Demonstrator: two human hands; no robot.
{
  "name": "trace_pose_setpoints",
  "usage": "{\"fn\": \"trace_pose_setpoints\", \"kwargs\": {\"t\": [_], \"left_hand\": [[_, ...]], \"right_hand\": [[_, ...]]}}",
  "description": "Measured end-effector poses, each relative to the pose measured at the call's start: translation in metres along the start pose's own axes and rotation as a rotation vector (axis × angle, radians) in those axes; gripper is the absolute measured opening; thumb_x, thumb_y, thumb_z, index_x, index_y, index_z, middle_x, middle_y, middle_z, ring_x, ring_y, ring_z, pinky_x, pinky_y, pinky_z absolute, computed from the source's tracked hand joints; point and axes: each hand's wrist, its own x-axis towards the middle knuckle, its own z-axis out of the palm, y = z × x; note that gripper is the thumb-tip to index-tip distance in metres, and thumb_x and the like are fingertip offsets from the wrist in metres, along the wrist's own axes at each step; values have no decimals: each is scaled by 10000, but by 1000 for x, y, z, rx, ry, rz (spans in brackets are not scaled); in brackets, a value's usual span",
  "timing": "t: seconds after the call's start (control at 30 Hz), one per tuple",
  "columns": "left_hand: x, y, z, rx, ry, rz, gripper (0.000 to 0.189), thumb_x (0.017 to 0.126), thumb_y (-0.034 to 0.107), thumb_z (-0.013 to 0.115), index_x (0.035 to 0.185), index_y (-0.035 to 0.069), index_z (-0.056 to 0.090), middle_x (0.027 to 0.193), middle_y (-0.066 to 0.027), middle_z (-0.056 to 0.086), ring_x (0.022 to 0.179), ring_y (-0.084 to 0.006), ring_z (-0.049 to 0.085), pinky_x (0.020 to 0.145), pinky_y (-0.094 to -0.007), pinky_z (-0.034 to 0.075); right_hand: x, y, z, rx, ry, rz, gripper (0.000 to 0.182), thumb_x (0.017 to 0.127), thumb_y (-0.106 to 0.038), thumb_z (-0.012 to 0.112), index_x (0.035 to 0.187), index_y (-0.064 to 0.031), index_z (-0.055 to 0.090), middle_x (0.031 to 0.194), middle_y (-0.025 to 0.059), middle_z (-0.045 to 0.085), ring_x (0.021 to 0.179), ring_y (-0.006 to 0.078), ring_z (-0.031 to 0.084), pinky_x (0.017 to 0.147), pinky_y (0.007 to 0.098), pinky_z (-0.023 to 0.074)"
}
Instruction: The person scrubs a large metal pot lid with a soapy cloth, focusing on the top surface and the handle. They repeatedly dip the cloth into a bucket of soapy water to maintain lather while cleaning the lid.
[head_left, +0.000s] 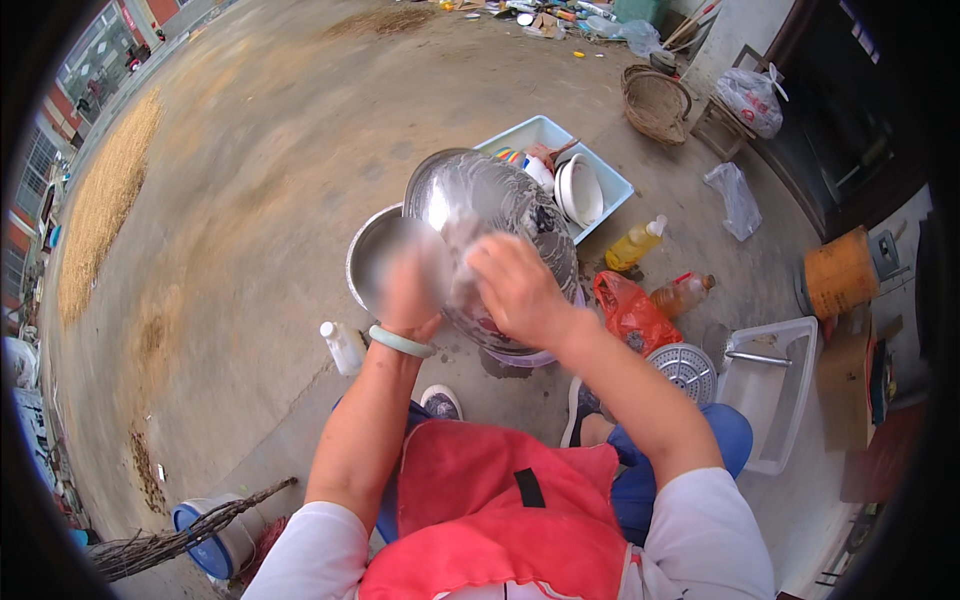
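A large round metal lid or pan (529, 184), streaked with white suds, lies in front of me over a lilac basin (517, 360). Over its suds my right hand (521, 289) is bent, its fingers curled at a blurred greyish wad (459, 244), perhaps a scrubbing cloth. My left hand (411, 289), wearing a pale green bangle (401, 343), is at the near side of a round metal pot (367, 259). Motion blur hides its fingers, so its grip is unclear. The pot sits left of the sudsy metal piece and partly overlaps it.
Behind is a light blue tub (607, 180) of white bowls (581, 191). At right are a yellow soap bottle (636, 244), red plastic bag (637, 315), steamer plate (682, 371), clear bin (769, 397) and orange gas cylinder (840, 274). A white bottle (345, 349) stands at left, sticks (195, 532) lower left.
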Motion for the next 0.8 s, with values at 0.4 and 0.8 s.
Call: {"fn": "trace_pose_setpoints", "kwargs": {"t": [0.4,0.8], "left_hand": [[3,0,3,34,-75,42,295,1009,210,469,1215,21,562,1155,-95,638,1011,-206,643,898,-381,534],[-20,14,36,22,-16,-41,267,1012,286,486,1103,50,572,1041,-81,641,897,-198,636,800,-385,538]], "right_hand": [[53,28,6,-45,101,-2,258,787,-57,597,1045,-38,584,1071,150,562,1039,348,543,892,444,444],[-5,-5,-18,3,-52,-135,298,779,-37,595,1075,-30,560,1107,149,537,1083,360,528,954,458,423]]}}
